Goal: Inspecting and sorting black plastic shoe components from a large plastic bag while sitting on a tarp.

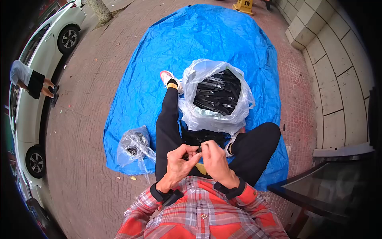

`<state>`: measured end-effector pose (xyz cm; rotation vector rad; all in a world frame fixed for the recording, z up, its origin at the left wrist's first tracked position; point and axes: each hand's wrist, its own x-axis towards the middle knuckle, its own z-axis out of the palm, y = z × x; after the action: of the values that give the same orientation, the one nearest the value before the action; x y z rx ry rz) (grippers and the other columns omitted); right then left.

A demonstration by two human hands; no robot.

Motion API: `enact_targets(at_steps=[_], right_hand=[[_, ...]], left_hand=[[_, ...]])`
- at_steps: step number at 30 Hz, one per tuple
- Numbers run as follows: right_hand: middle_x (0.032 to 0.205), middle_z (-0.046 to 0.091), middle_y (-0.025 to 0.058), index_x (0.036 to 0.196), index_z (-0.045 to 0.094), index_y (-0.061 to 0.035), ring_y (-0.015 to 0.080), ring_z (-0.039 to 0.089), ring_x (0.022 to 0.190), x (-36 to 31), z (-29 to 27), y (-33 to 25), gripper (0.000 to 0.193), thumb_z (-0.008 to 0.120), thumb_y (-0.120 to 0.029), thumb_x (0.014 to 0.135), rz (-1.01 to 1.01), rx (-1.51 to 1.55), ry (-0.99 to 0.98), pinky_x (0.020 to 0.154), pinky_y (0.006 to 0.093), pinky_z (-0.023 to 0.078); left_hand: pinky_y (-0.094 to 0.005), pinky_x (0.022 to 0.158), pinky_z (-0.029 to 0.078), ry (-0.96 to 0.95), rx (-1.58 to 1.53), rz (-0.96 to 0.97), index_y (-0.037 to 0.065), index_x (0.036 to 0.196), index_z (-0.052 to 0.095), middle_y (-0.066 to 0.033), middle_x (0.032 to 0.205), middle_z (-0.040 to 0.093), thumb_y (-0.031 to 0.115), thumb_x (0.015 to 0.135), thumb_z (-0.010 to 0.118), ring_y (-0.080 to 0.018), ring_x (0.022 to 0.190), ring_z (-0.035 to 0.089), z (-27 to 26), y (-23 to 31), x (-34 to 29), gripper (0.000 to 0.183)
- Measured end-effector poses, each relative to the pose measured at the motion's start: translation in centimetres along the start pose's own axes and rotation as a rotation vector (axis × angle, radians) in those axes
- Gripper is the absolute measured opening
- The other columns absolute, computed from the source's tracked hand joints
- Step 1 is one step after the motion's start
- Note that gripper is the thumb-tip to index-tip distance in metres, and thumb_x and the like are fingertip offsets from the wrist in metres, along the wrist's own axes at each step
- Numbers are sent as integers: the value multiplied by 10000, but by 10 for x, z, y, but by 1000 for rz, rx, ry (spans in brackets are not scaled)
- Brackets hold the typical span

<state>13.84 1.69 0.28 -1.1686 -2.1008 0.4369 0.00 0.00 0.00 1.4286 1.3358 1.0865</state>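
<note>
Above my lap, my left hand and my right hand meet with fingertips pinched together. Between them is a small black piece, mostly covered by the fingers, so its kind cannot be made out. Just beyond the hands, a pile of black plastic pieces lies between my legs. Farther out stands a large clear plastic bag, its mouth rolled wide, filled with long, glossy black plastic parts. To the left of my leg sits a smaller clear bag with small dark parts inside. Something yellow shows below my hands.
A blue tarp lies under everything on the paving. At right are a tiled wall and a dark-framed panel. White cars, a walking person, and a tree trunk are left. A yellow sign stands behind the tarp.
</note>
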Motion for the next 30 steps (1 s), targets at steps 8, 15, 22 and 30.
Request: enact_targets(at_steps=[8,15,22,30], right_hand=[[558,540,77,790,504,11,128,531,486,3,13,-2,315,453,-269,925,616,722,27,444,258,419],[596,523,9,754,529,-43,45,456,461,-5,11,12,289,531,-294,896,882,1367,56,403,173,326],[591,524,9,781,557,-16,47,464,467,3,-1,0,257,551,-251,884,757,1005,41,415,192,355],[585,526,10,777,567,-23,52,471,460,1,0,1,251,558,-251,880,774,1096,0,413,190,353]], left_hand=[[-191,530,410,-23,15,-62,-24,862,579,-16,658,579,28,767,660,-37,597,509,-6,16,12,135],[-186,445,364,-39,-131,-19,-21,894,577,-16,633,575,37,789,652,-40,518,481,4,9,8,142],[-169,395,281,37,-469,-301,-16,925,589,-21,673,583,63,836,580,-18,460,398,7,15,5,119],[-162,389,261,68,-484,-407,-20,892,592,-50,667,605,22,806,549,-15,442,392,4,15,3,105]])
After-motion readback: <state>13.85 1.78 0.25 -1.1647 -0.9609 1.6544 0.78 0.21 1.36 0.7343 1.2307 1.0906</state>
